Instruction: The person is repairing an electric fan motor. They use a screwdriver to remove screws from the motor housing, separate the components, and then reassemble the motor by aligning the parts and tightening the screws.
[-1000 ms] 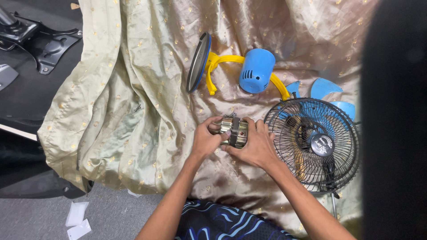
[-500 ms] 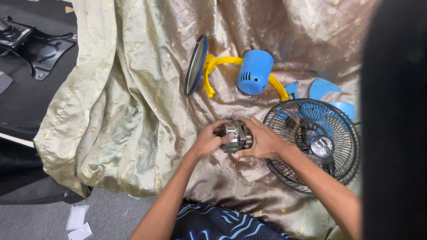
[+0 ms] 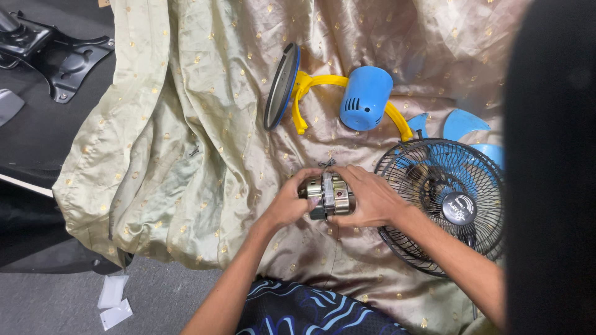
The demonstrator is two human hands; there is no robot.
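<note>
Spread over the floor, a wide sheet of shiny beige-and-champagne satin cloth with gold dots [image 3: 186,155] carries everything. Largest on that cloth, a black round wire fan guard [image 3: 444,205] with blue blades behind its grille lies to the right of the small silver metal fan motor [image 3: 329,195], just beside the right hand. Above the motor, well apart, sits a blue plastic cylindrical motor housing [image 3: 366,98] on a yellow curved plastic bracket [image 3: 313,87], which ends at a dark round disc base [image 3: 281,87] tilted on edge. Far left of the motor, off the cloth, a black metal bracket [image 3: 59,56] lies on dark flooring. The left hand [image 3: 288,205] and right hand [image 3: 366,197] both clasp the motor near the cloth's middle, fingers [image 3: 344,174] curled closely around it.
</note>
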